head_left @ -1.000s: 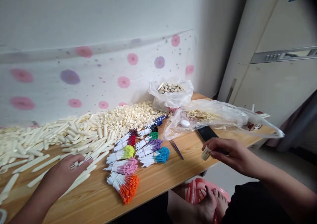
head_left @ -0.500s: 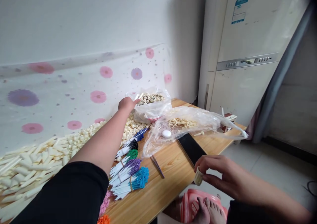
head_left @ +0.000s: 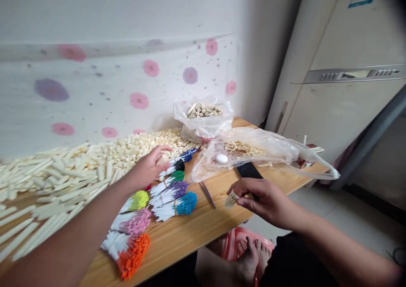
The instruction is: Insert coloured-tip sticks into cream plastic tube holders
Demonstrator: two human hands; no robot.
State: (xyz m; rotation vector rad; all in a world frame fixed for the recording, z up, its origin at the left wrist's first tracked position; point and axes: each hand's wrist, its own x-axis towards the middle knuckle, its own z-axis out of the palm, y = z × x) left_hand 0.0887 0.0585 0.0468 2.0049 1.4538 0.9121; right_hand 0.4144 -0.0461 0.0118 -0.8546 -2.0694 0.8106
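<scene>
My right hand (head_left: 266, 200) pinches a small cream ribbed plastic cylinder (head_left: 232, 198) between thumb and fingers, above the table's front edge. Over the near side of a heap of small cream plastic pieces (head_left: 127, 149), my left hand (head_left: 151, 166) is open, its fingers apart with nothing visible in them. Right beside it lie bundles of thin white sticks with coloured tips, among them a black bundle (head_left: 178, 166), a green bundle (head_left: 176, 177) and a yellow bundle (head_left: 139, 200). A purple bundle (head_left: 174, 192), a blue bundle (head_left: 184, 204), a pink bundle (head_left: 138, 221) and an orange bundle (head_left: 133, 255) lie nearer.
A plastic bag (head_left: 206, 128) filled with cream cylinders stands at the back. A flat clear bag (head_left: 269, 145) holds small cream parts, with a white oval object (head_left: 221, 158) on it. Tweezers (head_left: 207, 195) and a black flat object (head_left: 249, 170) lie on the wooden table (head_left: 222, 219).
My left hand has drawn back from the bag of cylinders toward the stick bundles. My right hand, still holding the ribbed cylinder, has moved up and left. The view has shifted.
</scene>
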